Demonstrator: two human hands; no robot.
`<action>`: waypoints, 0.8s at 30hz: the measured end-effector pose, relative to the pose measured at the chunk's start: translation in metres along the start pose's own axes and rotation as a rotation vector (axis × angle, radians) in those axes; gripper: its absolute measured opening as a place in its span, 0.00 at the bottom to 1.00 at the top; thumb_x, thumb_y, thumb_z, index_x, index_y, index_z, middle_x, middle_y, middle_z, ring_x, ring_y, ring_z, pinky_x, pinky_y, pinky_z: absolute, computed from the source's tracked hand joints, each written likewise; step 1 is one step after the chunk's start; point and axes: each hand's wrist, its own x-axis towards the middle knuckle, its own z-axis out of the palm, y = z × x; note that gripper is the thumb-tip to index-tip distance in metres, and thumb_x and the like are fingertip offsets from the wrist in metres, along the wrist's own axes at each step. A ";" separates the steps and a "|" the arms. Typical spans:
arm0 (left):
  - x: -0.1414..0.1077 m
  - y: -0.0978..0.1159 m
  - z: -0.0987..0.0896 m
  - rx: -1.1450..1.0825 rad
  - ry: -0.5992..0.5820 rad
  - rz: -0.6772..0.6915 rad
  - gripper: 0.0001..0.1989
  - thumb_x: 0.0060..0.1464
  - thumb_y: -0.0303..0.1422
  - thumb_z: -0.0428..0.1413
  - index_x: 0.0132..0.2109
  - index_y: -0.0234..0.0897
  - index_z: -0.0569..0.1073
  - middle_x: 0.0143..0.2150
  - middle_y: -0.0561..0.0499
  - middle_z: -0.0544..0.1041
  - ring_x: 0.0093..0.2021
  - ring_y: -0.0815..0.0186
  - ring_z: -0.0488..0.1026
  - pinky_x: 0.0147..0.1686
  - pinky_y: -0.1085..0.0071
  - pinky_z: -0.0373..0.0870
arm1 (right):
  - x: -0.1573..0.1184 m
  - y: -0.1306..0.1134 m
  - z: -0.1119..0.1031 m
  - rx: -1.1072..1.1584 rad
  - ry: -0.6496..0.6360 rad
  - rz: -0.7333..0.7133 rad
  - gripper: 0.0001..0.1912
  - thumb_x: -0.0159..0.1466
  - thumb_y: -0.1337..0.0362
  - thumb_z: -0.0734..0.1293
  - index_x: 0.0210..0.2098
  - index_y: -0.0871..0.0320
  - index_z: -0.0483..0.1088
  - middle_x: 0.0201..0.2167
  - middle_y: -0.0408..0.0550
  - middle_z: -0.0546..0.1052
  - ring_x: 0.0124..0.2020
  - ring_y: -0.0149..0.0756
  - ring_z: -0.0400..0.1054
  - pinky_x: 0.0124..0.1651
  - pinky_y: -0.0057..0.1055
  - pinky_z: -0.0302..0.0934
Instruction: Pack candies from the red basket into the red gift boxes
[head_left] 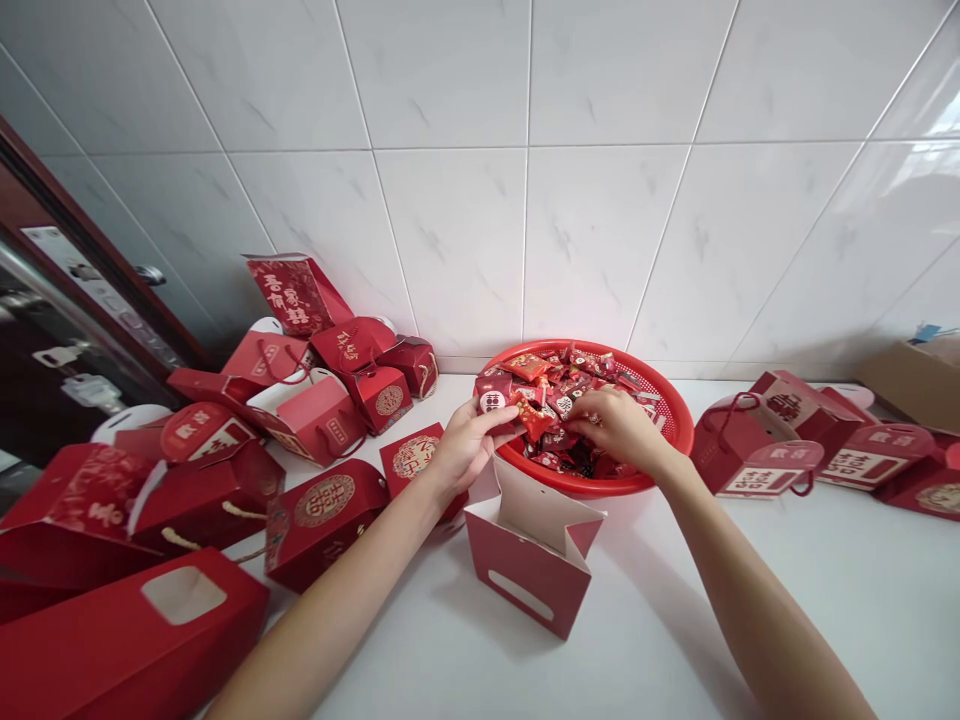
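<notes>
My left hand is closed on wrapped candies at the left rim of a red plastic basket. One of the held wrappers carries a white round mark; how many pieces the fingers grip is hard to see. Over the middle of the basket, my right hand reaches down with fingers bent into the pile of red-wrapped candies. Its fingertips are partly hidden among the wrappers. Just in front of the basket stands a red gift box, its top open and white inside showing.
Many red gift boxes crowd the left side, some with rope handles. More red boxes stand at the right, beside a brown carton. A tiled wall rises behind the white table. Keys hang in a door at far left.
</notes>
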 end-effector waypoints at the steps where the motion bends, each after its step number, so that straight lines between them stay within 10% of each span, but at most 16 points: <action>1: 0.000 0.000 0.000 0.001 0.000 -0.002 0.14 0.38 0.26 0.70 0.36 0.33 0.79 0.37 0.47 0.83 0.39 0.60 0.80 0.42 0.64 0.79 | 0.000 0.001 -0.001 0.121 0.072 0.011 0.07 0.67 0.67 0.65 0.35 0.57 0.76 0.36 0.49 0.80 0.40 0.42 0.73 0.43 0.35 0.63; 7: 0.001 -0.002 0.000 0.009 -0.004 0.001 0.14 0.39 0.25 0.70 0.35 0.32 0.78 0.35 0.49 0.83 0.35 0.63 0.80 0.39 0.67 0.78 | -0.003 0.002 -0.002 1.039 0.240 0.202 0.20 0.59 0.47 0.73 0.37 0.54 0.66 0.18 0.37 0.70 0.19 0.34 0.66 0.23 0.30 0.56; 16: 0.001 -0.003 -0.001 0.050 -0.015 0.017 0.17 0.39 0.27 0.71 0.39 0.33 0.78 0.38 0.48 0.83 0.41 0.59 0.81 0.43 0.64 0.78 | -0.005 -0.015 -0.007 1.389 0.190 0.356 0.45 0.47 0.64 0.82 0.62 0.61 0.64 0.22 0.39 0.74 0.23 0.36 0.71 0.27 0.32 0.65; 24: 0.002 -0.005 -0.002 0.067 0.001 0.015 0.19 0.37 0.28 0.72 0.38 0.33 0.77 0.37 0.48 0.83 0.40 0.59 0.80 0.46 0.61 0.78 | -0.009 -0.020 -0.010 1.376 0.224 0.234 0.21 0.48 0.60 0.82 0.38 0.58 0.75 0.29 0.43 0.78 0.26 0.31 0.67 0.29 0.31 0.61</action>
